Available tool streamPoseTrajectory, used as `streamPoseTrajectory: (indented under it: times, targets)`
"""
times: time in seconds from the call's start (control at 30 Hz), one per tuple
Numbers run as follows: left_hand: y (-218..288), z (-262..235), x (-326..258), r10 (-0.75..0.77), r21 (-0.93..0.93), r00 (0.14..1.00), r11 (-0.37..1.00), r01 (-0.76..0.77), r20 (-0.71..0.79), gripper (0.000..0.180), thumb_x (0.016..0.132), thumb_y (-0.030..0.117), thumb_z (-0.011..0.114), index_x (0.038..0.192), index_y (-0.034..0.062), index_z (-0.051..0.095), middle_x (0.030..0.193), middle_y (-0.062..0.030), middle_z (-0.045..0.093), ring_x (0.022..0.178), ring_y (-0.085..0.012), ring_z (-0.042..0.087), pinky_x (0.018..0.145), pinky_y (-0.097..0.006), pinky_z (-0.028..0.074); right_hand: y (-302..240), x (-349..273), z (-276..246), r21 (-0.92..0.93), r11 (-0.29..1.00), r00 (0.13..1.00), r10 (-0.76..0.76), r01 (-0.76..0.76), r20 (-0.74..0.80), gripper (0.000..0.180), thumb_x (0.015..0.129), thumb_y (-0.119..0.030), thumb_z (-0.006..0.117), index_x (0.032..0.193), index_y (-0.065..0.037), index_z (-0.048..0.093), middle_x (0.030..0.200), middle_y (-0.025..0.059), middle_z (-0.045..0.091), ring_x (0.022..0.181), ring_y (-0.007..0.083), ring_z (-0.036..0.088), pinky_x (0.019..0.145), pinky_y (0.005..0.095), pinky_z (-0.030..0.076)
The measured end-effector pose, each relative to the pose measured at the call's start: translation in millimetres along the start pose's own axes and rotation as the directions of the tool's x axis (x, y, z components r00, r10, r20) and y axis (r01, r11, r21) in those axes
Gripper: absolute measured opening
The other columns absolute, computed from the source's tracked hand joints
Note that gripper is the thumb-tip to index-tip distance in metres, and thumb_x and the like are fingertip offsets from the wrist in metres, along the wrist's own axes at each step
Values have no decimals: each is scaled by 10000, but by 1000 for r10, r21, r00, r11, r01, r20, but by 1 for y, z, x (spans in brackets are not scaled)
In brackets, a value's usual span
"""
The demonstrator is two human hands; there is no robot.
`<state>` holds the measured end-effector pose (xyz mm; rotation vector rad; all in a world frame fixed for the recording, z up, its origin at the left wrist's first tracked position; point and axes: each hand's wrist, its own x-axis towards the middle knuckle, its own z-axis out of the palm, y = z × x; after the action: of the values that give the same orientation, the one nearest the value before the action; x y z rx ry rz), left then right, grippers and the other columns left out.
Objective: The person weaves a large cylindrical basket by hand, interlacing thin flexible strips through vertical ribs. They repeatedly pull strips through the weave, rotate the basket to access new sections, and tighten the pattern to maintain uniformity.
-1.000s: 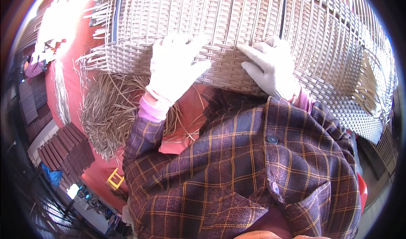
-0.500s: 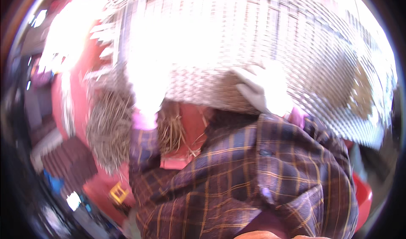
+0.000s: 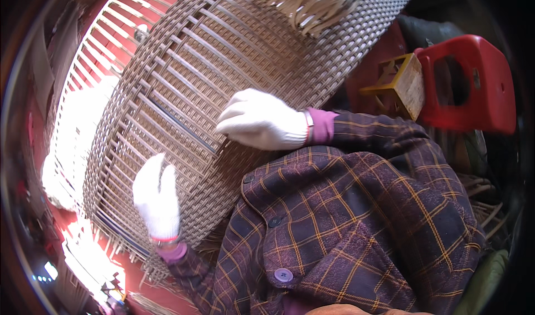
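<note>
A large grey-brown woven wicker panel (image 3: 329, 69), with a row of parallel slats (image 3: 186, 83) across an open section, lies before me at a slant. My right hand (image 3: 262, 121), in a white knitted glove, is over the slats near the panel's close edge. Its fingers are curled together; anything in them is hidden. Lower left, my left hand (image 3: 156, 198), gloved too, is over the slats' near end with its fingers stretched and a gap beside the thumb. I cannot tell whether it touches the weave.
A bundle of loose pale strands (image 3: 317, 3) lies on the panel's far part. To the right stand a red plastic stool (image 3: 490, 81) and a small yellow-edged stool (image 3: 409, 86). Beyond the panel's left side, bright sunlight washes out part of the red floor (image 3: 120, 19).
The view has turned, so the panel now slants and the stools show at right. My right hand has gone from spread fingers to curled ones. Blur and glare have lessened.
</note>
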<state>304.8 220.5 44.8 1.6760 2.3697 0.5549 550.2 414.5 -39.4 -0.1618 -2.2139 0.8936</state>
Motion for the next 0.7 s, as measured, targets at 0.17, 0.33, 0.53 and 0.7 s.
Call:
streamPoseTrajectory:
  times: [0.17,0.33,0.53,0.7]
  targets:
    - [55,52,73,403,-149,913,900,-409,-68,214,918,182,816,1091,56,808,1032,-119,797,970,-292,737,913,-395,565,8,-45,-58,-360,896,943,153,-258,-296,121,859,-74,809,975,-92,778,952,51,765,893,254,707,831,384,562]
    - [89,81,107,534,-282,846,811,-513,-5,178,931,158,785,1050,27,803,977,-139,792,933,-309,755,872,-401,581,22,-53,-90,-474,676,781,251,-564,-572,134,854,-89,806,983,-74,772,982,96,761,939,301,693,853,399,549]
    - [106,87,141,510,-302,860,817,-492,-20,197,958,213,768,1048,42,808,990,-129,793,946,-307,746,879,-398,573,47,-37,-84,-550,633,815,245,-545,-526,159,800,-139,841,901,-71,740,937,107,707,922,347,641,823,454,519]
    - [104,105,193,379,-384,914,830,-404,-143,189,957,238,767,1004,62,816,931,-132,788,852,-308,750,794,-413,587,51,-41,-92,-418,733,781,244,-537,-574,167,764,-27,843,902,-47,750,905,116,694,903,361,645,808,463,528]
